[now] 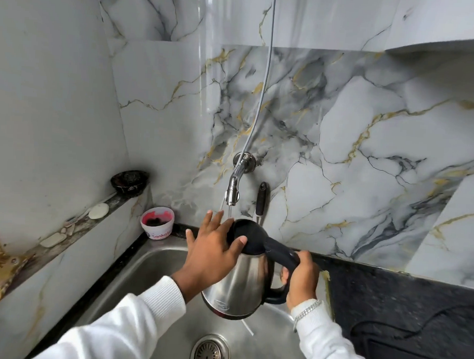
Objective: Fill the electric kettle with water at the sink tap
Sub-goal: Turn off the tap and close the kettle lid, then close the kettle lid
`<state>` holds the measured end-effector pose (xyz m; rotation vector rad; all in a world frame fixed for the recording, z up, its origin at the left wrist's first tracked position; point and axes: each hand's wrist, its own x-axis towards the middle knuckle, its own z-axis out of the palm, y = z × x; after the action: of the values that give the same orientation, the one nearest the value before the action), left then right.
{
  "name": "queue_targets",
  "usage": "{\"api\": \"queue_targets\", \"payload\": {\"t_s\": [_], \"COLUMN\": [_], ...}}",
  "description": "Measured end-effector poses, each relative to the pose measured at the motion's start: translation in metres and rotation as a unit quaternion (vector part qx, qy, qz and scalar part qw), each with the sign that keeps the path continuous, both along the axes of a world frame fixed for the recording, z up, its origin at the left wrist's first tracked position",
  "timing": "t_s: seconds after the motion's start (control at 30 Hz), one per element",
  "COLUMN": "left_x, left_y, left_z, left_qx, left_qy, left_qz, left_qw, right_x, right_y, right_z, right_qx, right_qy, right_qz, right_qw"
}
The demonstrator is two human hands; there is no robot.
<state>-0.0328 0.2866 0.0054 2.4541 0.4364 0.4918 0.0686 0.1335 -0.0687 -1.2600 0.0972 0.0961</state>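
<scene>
- Both hands are engaging the kettle (pixel 237 285): the right hand (pixel 301 280) is gripping the black handle (pixel 283 258) with fingers wrapped around it, and the left hand (pixel 212 250) is lying flat and unclenched, fingers spread, against the kettle's upper side beside the lid (pixel 247 235), steadying rather than clasping.
- White sleeves are covering both forearms, which are reaching forward over the sink (pixel 147 271); a bracelet (pixel 307 310) is showing at the right wrist.
- Sink basin is sitting below the work, with its drain (pixel 210 354) directly under the kettle; a dark counter (pixel 403 300) is running along the right, carrying a black cord (pixel 415 331).
- Kettle is hanging in the air above the basin, touching neither sink nor counter, tilted with its top towards the tap (pixel 233 191).
- Tap is running: a thin stream (pixel 229 210) is falling from the spout towards the kettle's far rim. Whether it is entering the opening cannot be told, since the lid and left hand are hiding it.
- Progress, as judged: positioning under the tap is done and filling appears to be under way or just starting. The water level is not visible. Remaining: reaching a sufficient level and shutting off the tap.
- Smaller items standing clear of the work: a white tub (pixel 157 224) at the sink's back corner, a dark bowl (pixel 130 181) on the ledge (pixel 69 230), and a black-handled utensil (pixel 261 199) against the wall.
</scene>
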Motion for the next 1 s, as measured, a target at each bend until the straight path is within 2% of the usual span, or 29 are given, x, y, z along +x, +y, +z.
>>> {"api": "queue_targets", "payload": {"t_s": [0.1, 0.33, 0.43, 0.5, 0.57, 0.63, 0.73, 1.0], "left_x": [-0.019, -0.054, -0.060, -0.059, -0.053, -0.050, -0.047, -0.016], "left_y": [-0.012, -0.045, -0.052, -0.061, -0.075, -0.093, -0.113, -0.225], "left_z": [0.009, 0.003, 0.004, 0.007, 0.006, 0.002, -0.003, -0.007], "left_qx": [-0.071, -0.187, -0.269, -0.350, -0.410, -0.457, -0.469, -0.467], "left_qy": [-0.045, -0.072, -0.124, -0.158, -0.156, -0.150, -0.150, -0.086], "left_qz": [-0.002, -0.066, -0.084, -0.043, -0.025, -0.065, -0.115, -0.206], "left_qw": [0.996, 0.977, 0.951, 0.922, 0.898, 0.874, 0.863, 0.856], "right_x": [-0.012, -0.037, -0.040, -0.041, -0.041, -0.040, -0.039, -0.031], "right_y": [-0.016, -0.047, -0.064, -0.078, -0.102, -0.127, -0.156, -0.294], "right_z": [0.017, 0.026, 0.030, 0.036, 0.039, 0.043, 0.052, 0.058], "right_qx": [-0.001, -0.002, 0.003, -0.004, -0.002, -0.001, -0.005, -0.009], "right_qy": [-0.024, -0.036, -0.042, -0.041, -0.044, -0.051, -0.060, -0.044], "right_qz": [-0.008, -0.013, -0.009, -0.007, -0.017, -0.022, -0.018, -0.090], "right_qw": [1.000, 0.999, 0.999, 0.999, 0.999, 0.998, 0.998, 0.995]}}
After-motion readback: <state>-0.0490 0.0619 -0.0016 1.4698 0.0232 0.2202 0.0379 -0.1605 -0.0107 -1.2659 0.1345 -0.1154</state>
